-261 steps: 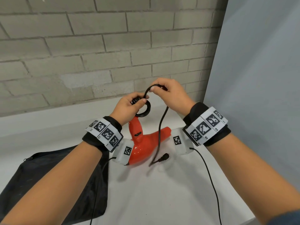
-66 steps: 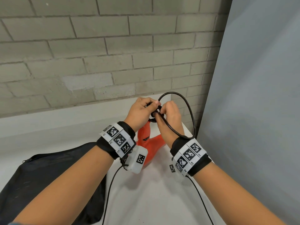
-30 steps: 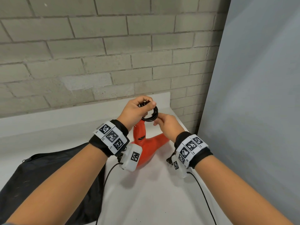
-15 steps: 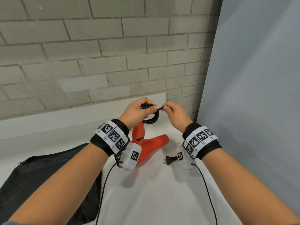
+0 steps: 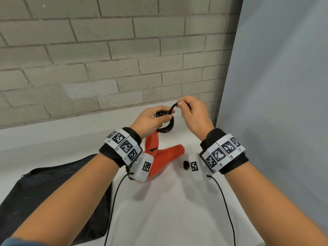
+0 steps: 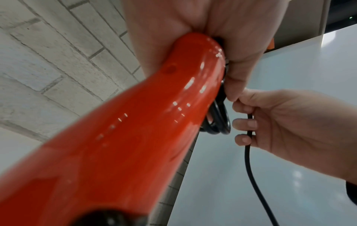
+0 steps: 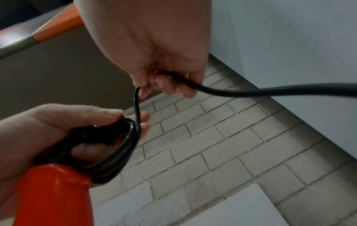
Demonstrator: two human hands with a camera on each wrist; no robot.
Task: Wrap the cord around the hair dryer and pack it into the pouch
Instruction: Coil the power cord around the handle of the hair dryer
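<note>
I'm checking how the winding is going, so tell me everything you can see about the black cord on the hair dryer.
The cord is thin, black and smooth, rubbery-looking. Most of it is gathered in several round loops at the end of the red hair dryer handle, gripped there by the left hand. One strand rises from the loops to the right hand, which pinches it; the rest hangs down past that hand. Its plug shows beside the right wrist.

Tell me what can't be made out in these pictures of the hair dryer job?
- Plug: head view, mostly hidden behind the right wrist camera.
- Hair dryer rear: head view, covered by the left wrist camera.
- Pouch: head view, cut off by the left edge; open or zipped is unclear.
- Coiled cord: right wrist view, loop count blurred.
</note>
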